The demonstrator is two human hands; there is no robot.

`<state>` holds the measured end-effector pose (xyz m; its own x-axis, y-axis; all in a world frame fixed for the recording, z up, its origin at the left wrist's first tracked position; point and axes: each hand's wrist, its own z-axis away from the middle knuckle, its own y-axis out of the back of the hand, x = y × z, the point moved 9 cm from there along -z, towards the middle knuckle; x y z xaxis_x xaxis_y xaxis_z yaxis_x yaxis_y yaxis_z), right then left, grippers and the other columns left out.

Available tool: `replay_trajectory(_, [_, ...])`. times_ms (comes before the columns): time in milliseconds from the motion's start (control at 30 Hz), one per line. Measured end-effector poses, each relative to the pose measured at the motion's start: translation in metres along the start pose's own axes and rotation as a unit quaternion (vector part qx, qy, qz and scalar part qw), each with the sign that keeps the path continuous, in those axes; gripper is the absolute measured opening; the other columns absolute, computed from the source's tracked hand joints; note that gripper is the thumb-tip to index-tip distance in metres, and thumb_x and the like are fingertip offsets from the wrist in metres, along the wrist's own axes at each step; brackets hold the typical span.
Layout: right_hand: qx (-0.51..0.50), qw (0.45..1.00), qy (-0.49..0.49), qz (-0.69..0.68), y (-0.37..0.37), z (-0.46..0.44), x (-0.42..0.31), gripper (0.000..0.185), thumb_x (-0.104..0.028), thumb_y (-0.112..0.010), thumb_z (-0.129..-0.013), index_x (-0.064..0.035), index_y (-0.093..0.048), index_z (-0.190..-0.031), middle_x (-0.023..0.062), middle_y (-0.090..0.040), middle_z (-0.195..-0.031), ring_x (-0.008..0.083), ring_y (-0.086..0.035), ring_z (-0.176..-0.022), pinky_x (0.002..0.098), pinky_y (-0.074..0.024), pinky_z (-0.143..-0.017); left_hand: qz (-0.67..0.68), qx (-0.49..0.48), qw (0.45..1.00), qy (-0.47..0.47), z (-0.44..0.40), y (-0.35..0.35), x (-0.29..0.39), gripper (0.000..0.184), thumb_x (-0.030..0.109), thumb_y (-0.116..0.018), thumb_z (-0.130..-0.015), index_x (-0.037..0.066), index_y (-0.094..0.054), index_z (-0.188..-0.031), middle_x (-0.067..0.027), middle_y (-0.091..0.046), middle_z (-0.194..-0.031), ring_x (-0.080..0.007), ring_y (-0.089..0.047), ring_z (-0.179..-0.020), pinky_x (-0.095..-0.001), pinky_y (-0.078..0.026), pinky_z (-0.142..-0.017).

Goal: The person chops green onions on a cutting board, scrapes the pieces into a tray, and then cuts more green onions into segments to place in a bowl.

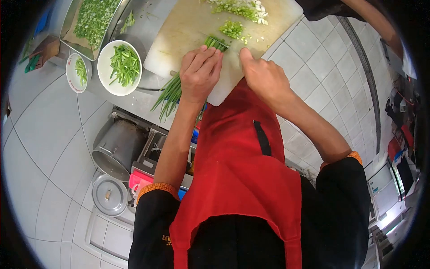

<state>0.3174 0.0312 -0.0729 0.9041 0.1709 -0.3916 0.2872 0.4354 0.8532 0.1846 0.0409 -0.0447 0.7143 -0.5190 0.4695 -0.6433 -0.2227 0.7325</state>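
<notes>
On the cutting board (pixel 179 36), left hand (pixel 200 74) clasps scallions (pixel 167 95), right fist (pixel 265 78) grips half-hidden knife (pixel 230 48).

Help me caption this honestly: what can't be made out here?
In the head view:
Knife handle: hidden inside the right hand.
Spring onion bunch: middle covered by the left hand.
Cutting board: far side cut off by the picture's top edge.
Metal tray: upper end cut off there too.
Small bowl: red markings too small to read.

pale tiled floor (pixel 313 51) spreading at right, dark strip (pixel 374 96) curving across it, larger tiles (pixel 33 139) filling the left
</notes>
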Motion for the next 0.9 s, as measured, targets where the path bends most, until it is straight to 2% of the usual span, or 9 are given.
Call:
replay_trajectory(100, [0.005, 0.999, -0.016, -0.028, -0.004, 0.023, 0.013, 0.009, -0.01, -0.05, -0.093, -0.0046, -0.043, -0.096, 0.0197, -0.065, -0.065, 0.0405, -0.068, -0.062, 0.0513, -0.055, -0.054, -0.009, -0.003, 1.0, -0.003, 0.001, -0.002, -0.001, 0.022, -0.002, -0.084, -0.069, 0.005, -0.075, -0.087, -0.0049, -0.071, -0.093, -0.0257, -0.067, -0.086, -0.0356, -0.057, -0.076])
replay_trajectory(167, [-0.05, 0.994, -0.08, -0.048, -0.022, 0.045, 0.034, 0.012, -0.014, -0.048, -0.095, -0.0049, -0.042, -0.098, 0.0223, -0.063, -0.066, 0.0442, -0.066, -0.063, 0.0561, -0.0524, -0.055, -0.005, 0.003, 1.0, -0.004, 0.003, -0.002, -0.003, 0.019, 0.0, -0.083, -0.071, 0.007, -0.074, -0.086, -0.0033, -0.07, -0.094, -0.0244, -0.066, -0.088, -0.0354, -0.056, -0.077])
replay_trajectory(267, [-0.061, 0.991, -0.099, -0.064, -0.042, 0.073, 0.06, 0.014, -0.018, -0.047, -0.097, -0.0057, -0.04, -0.1, 0.0244, -0.062, -0.068, 0.0469, -0.064, -0.064, 0.0593, -0.0498, -0.056, 0.003, 0.015, 1.0, -0.001, 0.003, -0.002, -0.004, 0.017, 0.002, -0.082, -0.072, 0.009, -0.073, -0.085, -0.0018, -0.069, -0.095, -0.0231, -0.066, -0.09, -0.035, -0.055, -0.078])
replay_trajectory(400, [-0.072, 0.989, -0.085, -0.095, -0.031, 0.082, 0.061, 0.015, -0.018, -0.047, -0.097, -0.0063, -0.039, -0.1, 0.0245, -0.061, -0.069, 0.0473, -0.063, -0.063, 0.0595, -0.0494, -0.056, 0.014, 0.012, 1.0, 0.01, 0.004, 0.001, -0.003, 0.016, 0.001, -0.081, -0.073, 0.008, -0.073, -0.084, -0.002, -0.069, -0.094, -0.0231, -0.065, -0.087, -0.0346, -0.055, -0.078])
replay_trajectory(500, [-0.023, 0.992, -0.07, -0.1, -0.015, 0.072, 0.047, 0.014, -0.016, -0.051, -0.095, -0.0058, -0.041, -0.098, 0.0219, -0.061, -0.065, 0.0445, -0.063, -0.059, 0.0568, -0.0502, -0.053, 0.018, -0.008, 1.0, -0.002, 0.009, 0.002, 0.009, 0.017, 0.0, -0.081, -0.073, 0.007, -0.073, -0.085, -0.0019, -0.069, -0.095, -0.023, -0.064, -0.086, -0.0341, -0.055, -0.078])
replay_trajectory(567, [0.058, 0.995, 0.016, -0.081, 0.001, 0.062, 0.024, 0.013, -0.013, -0.054, -0.093, -0.0057, -0.043, -0.095, 0.0187, -0.06, -0.06, 0.0405, -0.063, -0.054, 0.0527, -0.0507, -0.048, 0.02, -0.013, 1.0, 0.0, 0.01, 0.001, 0.011, 0.017, 0.0, -0.081, -0.072, 0.007, -0.073, -0.085, -0.0019, -0.069, -0.095, -0.023, -0.064, -0.085, -0.0342, -0.055, -0.078])
replay_trajectory(700, [0.058, 0.996, 0.029, -0.055, 0.001, 0.048, 0.015, 0.012, -0.011, -0.056, -0.092, -0.0057, -0.045, -0.093, 0.0162, -0.058, -0.056, 0.0374, -0.062, -0.05, 0.049, -0.0508, -0.045, 0.022, -0.012, 1.0, 0.001, 0.011, 0.001, 0.009, 0.024, -0.002, -0.084, -0.069, 0.007, -0.076, -0.09, -0.0043, -0.071, -0.095, -0.0253, -0.066, -0.084, -0.0345, -0.057, -0.074])
replay_trajectory(800, [0.036, 0.998, 0.02, -0.05, -0.001, 0.041, 0.016, 0.012, -0.011, -0.055, -0.092, -0.0056, -0.045, -0.095, 0.0181, -0.061, -0.059, 0.0394, -0.064, -0.054, 0.0507, -0.0523, -0.048, 0.019, -0.017, 1.0, -0.002, 0.012, 0.0, 0.009, 0.024, -0.002, -0.084, -0.069, 0.007, -0.076, -0.09, -0.0041, -0.072, -0.095, -0.0251, -0.066, -0.084, -0.0342, -0.057, -0.074])
replay_trajectory(900, [0.004, 0.996, 0.003, -0.09, -0.009, 0.03, 0.013, 0.013, -0.009, -0.054, -0.093, -0.0036, -0.042, -0.097, 0.0216, -0.059, -0.062, 0.0425, -0.061, -0.056, 0.0538, -0.0481, -0.048, 0.024, -0.015, 1.0, 0.001, 0.011, 0.0, 0.007, 0.024, -0.002, -0.084, -0.069, 0.007, -0.076, -0.09, -0.004, -0.072, -0.095, -0.0247, -0.066, -0.084, -0.034, -0.057, -0.075])
